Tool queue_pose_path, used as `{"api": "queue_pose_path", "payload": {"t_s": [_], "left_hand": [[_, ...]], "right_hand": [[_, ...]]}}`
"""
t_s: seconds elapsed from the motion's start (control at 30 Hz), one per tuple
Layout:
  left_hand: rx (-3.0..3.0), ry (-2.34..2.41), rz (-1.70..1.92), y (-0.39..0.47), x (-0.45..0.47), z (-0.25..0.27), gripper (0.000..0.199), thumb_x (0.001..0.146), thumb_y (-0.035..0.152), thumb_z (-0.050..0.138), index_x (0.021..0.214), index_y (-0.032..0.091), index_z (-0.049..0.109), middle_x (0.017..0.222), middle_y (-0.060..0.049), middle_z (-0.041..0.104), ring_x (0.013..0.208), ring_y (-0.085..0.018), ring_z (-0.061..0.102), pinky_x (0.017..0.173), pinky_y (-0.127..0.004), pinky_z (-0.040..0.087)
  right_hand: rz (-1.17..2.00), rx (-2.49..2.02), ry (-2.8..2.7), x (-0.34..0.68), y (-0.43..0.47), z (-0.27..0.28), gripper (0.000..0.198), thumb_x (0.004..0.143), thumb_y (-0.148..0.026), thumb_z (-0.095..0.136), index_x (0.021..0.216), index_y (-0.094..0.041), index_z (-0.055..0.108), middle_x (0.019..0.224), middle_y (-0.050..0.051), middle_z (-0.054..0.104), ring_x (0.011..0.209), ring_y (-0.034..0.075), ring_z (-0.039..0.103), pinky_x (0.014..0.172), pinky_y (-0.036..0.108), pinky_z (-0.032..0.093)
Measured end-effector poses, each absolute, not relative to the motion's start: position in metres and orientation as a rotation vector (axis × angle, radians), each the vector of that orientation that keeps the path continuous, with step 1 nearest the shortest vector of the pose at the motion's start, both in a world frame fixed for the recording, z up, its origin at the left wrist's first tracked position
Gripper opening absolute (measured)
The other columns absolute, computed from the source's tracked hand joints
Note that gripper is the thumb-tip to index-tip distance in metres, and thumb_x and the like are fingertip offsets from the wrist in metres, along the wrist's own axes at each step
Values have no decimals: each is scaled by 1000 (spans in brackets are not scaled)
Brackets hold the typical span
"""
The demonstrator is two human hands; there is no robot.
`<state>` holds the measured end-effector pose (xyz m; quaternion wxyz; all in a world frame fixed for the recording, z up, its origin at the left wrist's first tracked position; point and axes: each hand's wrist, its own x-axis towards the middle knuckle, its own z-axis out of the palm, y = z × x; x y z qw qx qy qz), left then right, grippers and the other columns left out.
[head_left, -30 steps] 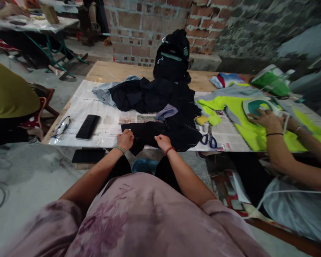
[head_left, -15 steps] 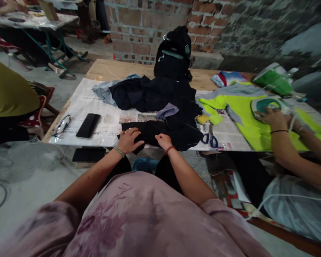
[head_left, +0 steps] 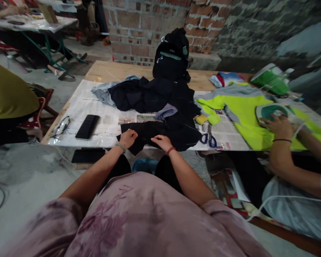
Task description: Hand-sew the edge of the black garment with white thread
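A black garment (head_left: 173,132) lies at the table's front edge, one narrow part of it spread flat before me. My left hand (head_left: 128,138) is closed at the left end of that part, its fingers pinching the cloth. To the right, my right hand (head_left: 162,142) has thumb and fingers pressed together on the same cloth near the edge. Behind it is a heap of dark clothing (head_left: 139,93), with a greyish-purple piece of cloth (head_left: 166,111) at its front. Scissors with blue handles (head_left: 210,139) rest just right of the garment.
Newspaper (head_left: 109,121) covers the table. On the left are a phone (head_left: 87,126) and glasses (head_left: 61,126); a black backpack (head_left: 171,57) stands at the back. At right, a co-worker's hand (head_left: 276,123) holds an iron (head_left: 269,111) on a yellow-and-grey garment (head_left: 239,117).
My left hand has gone from lying spread on the cloth to closed fingers. My right hand has shifted slightly left. The co-worker's iron has moved a little right and toward me.
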<state>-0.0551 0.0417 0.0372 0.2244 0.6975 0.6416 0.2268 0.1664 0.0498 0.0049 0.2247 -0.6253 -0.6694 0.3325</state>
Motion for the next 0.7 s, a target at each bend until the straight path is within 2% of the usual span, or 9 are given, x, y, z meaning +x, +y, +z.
{"api": "queue_pose_path", "payload": {"t_s": [0.13,0.33,0.43,0.57,0.7], "left_hand": [[1940,1652,773,34,-57,36,16,77,24,48,73,17,62,80,-3,61,78,-15,56,77,-28,43],[1995,1367,957,20,-66,34,16,76,29,52,73,17,62,81,-3,62,80,-14,56,80,-28,44],[1961,1348,975,13,-69,35,20,76,30,52,85,17,64,82,-3,63,81,-14,57,80,-28,45],[1941,1386,957,8,-71,36,35,76,30,53,108,16,58,80,-2,63,78,-14,58,81,-28,45],[2003,1477,923,7,-71,35,33,78,30,52,107,17,59,85,-2,65,80,-14,58,81,-28,45]], "right_hand": [[914,-1721,-1818,166,49,3,18,71,-40,58,75,-26,68,82,-2,67,85,15,56,78,28,38],[919,-1682,-1796,167,48,-1,17,72,-38,57,75,-25,68,80,-2,66,85,16,55,80,29,38],[919,-1663,-1811,169,47,-1,18,71,-38,57,74,-25,68,80,-2,66,85,16,55,80,29,38],[924,-1656,-1831,171,47,0,18,71,-38,57,74,-24,68,80,-1,66,84,16,55,80,29,38],[922,-1648,-1842,172,47,1,18,71,-38,57,74,-24,68,79,-1,66,83,16,55,79,29,38]]}}
